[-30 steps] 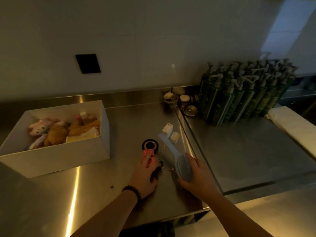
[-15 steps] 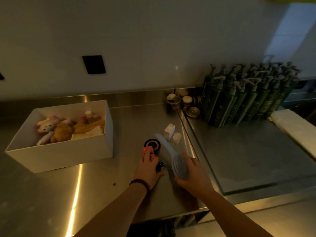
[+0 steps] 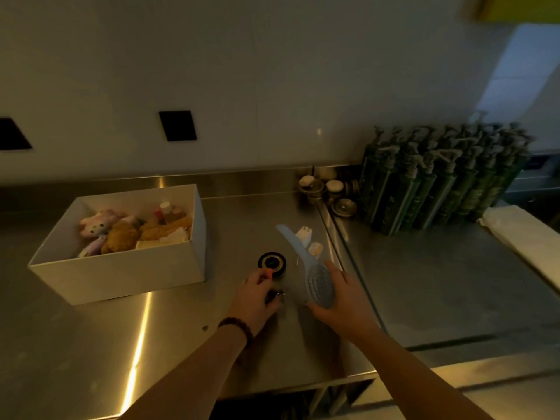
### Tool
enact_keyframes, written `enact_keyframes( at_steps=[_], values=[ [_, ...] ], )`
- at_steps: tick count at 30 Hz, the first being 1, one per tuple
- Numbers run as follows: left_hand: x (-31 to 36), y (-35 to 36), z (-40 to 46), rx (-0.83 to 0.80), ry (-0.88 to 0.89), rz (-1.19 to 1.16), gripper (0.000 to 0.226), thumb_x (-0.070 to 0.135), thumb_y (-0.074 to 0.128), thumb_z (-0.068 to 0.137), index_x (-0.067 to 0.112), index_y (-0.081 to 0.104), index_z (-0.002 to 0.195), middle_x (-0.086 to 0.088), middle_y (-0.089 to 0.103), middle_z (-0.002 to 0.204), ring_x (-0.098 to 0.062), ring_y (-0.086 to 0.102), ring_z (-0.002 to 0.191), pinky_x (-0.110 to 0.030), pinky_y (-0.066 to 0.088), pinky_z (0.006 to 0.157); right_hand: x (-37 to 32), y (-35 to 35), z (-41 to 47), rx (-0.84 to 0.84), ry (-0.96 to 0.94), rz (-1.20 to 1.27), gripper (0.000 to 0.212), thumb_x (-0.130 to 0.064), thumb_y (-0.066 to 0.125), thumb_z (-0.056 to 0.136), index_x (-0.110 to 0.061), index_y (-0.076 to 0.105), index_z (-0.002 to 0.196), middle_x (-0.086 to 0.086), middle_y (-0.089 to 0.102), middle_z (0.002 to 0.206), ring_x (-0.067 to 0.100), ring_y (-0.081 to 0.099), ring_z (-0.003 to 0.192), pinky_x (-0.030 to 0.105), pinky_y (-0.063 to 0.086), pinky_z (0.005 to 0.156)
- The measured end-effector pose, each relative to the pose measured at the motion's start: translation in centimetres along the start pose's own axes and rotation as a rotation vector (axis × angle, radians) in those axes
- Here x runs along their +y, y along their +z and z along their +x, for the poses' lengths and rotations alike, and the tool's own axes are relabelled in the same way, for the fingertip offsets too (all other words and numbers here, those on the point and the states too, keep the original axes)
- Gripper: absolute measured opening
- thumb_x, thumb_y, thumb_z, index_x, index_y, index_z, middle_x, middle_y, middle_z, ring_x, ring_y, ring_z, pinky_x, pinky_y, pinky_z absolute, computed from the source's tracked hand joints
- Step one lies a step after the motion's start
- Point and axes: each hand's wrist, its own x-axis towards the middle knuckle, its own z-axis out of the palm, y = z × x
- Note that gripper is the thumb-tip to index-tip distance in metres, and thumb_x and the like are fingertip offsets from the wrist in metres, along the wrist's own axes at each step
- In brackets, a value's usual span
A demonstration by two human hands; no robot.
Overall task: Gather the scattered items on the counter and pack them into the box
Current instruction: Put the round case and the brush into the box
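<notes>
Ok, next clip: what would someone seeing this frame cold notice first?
Probably the two hands at the counter's front: the right hand holds a pale blue hairbrush by its head, handle pointing away, while the left hand pinches a small red item beside a round black jar. Next, the white box at left, already holding plush toys, and the block of green pump bottles at back right.

Right hand grips hairbrush; left hand holds red item.

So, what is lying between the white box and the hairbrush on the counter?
In the head view, a round black jar stands on bare steel between the white box and the hairbrush; the left hand, holding a small red item, is there too.
</notes>
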Motion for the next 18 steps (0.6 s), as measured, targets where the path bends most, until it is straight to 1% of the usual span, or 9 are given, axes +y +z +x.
enact_keyframes(
  at_steps=[2,4,6,7,9,11,13,15,18],
  values=[
    [-0.1,-1.7,0.3,0.041,-0.002,-0.034,0.02,0.03,0.065,0.083,0.023,0.062,0.102,0.008,0.038,0.136,-0.012,0.038,0.123,-0.018,0.028,0.099,-0.9,-0.4,0.6,-0.005,-0.035,0.005,0.104,-0.052,0.072,0.069,-0.034,0.005,0.147,0.001,0.04,0.139,0.018,0.043,0.122,0.035,0.042,0.098],
    [-0.3,-3.7,0.7,0.094,-0.005,-0.064,0.017,0.026,0.069,0.08,0.022,0.061,0.095,0.007,0.043,0.13,-0.012,0.044,0.117,-0.019,0.035,0.096,-2.2,-0.7,1.6,0.0,-0.072,0.006,0.105,-0.053,0.072,0.069,-0.036,0.004,0.147,0.003,0.041,0.138,0.018,0.045,0.118,0.028,0.041,0.09],
    [-0.7,-6.1,0.8,0.157,-0.016,-0.087,0.017,0.024,0.071,0.078,0.023,0.06,0.091,0.008,0.044,0.126,-0.01,0.045,0.113,-0.021,0.037,0.094,-3.8,-0.8,3.0,-0.009,-0.116,0.018,0.104,-0.053,0.072,0.068,-0.037,0.006,0.146,0.002,0.041,0.139,0.017,0.044,0.119,0.025,0.036,0.087],
    [-1.0,-7.5,0.9,0.191,-0.025,-0.088,0.018,0.023,0.071,0.078,0.023,0.06,0.092,0.008,0.044,0.126,-0.007,0.044,0.111,-0.02,0.036,0.094,-4.8,-0.7,3.8,-0.018,-0.137,0.034,0.104,-0.053,0.072,0.067,-0.038,0.007,0.145,0.002,0.04,0.139,0.016,0.043,0.12,0.026,0.036,0.087],
    [-1.9,-10.4,0.9,0.262,-0.044,-0.073,0.02,0.023,0.071,0.077,0.023,0.06,0.094,0.009,0.043,0.127,-0.004,0.041,0.107,-0.018,0.036,0.091,-7.0,-0.5,5.7,-0.027,-0.175,0.063,0.104,-0.054,0.074,0.064,-0.038,0.01,0.145,0.001,0.041,0.139,0.017,0.043,0.121,0.029,0.04,0.089],
    [-3.2,-13.6,0.7,0.325,-0.065,-0.06,0.02,0.021,0.071,0.078,0.022,0.061,0.094,0.007,0.043,0.127,-0.006,0.041,0.106,-0.021,0.038,0.09,-9.6,0.0,7.5,-0.047,-0.205,0.059,0.107,-0.054,0.075,0.062,-0.039,0.009,0.145,0.001,0.042,0.138,0.018,0.043,0.121,0.036,0.045,0.093],
    [-4.8,-16.9,0.1,0.388,-0.087,-0.039,0.019,0.019,0.072,0.077,0.021,0.061,0.092,0.004,0.044,0.126,-0.009,0.041,0.107,-0.025,0.039,0.091,-12.3,0.9,9.0,-0.083,-0.254,0.06,0.107,-0.052,0.075,0.063,-0.041,0.007,0.145,0.001,0.041,0.139,0.019,0.042,0.122,0.041,0.046,0.096],
    [-7.1,-20.2,-0.5,0.449,-0.114,-0.006,0.019,0.019,0.073,0.076,0.023,0.06,0.09,0.003,0.046,0.124,-0.009,0.04,0.107,-0.026,0.04,0.09,-15.0,2.0,10.0,-0.123,-0.323,0.096,0.105,-0.052,0.074,0.065,-0.04,0.008,0.145,0.001,0.04,0.14,0.019,0.039,0.124,0.042,0.043,0.097],
    [-11.1,-24.5,-1.4,0.49,-0.187,0.002,0.021,0.021,0.073,0.076,0.027,0.06,0.091,0.004,0.045,0.125,-0.012,0.045,0.107,-0.026,0.045,0.088,-19.2,3.9,11.4,-0.16,-0.442,0.109,0.102,-0.051,0.074,0.067,-0.034,0.013,0.147,0.002,0.043,0.137,0.019,0.04,0.122,0.04,0.044,0.097]
  ],
)
